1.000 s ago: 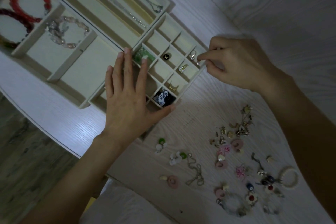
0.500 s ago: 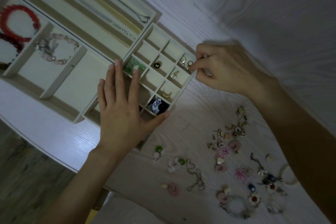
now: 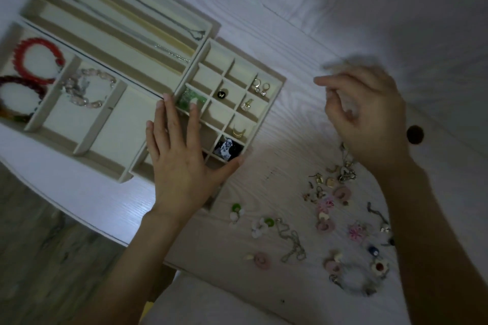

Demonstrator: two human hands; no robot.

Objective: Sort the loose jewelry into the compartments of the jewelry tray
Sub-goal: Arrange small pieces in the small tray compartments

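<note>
The jewelry tray (image 3: 239,68) is pinned flat under the left hand (image 3: 182,155), fingers spread, grasping nothing — likely to steady it. Right hand (image 3: 369,116) hovers beside it, fingers loosely curled, apparently empty, above the loose jewelry (image 3: 324,219) on the table (image 3: 290,21).

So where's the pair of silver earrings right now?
The silver earrings lie in the grid tray's right-edge compartment, just above the cell with the single gold earring, left of the right hand.

The left hand (image 3: 182,163) lies flat on the small-box tray (image 3: 276,82) and covers its near boxes. The far boxes are open from above. Bare table (image 3: 285,145) lies between tray and the loose jewelry pile (image 3: 327,221). The right hand (image 3: 367,116) hangs over that pile's far end.
</note>
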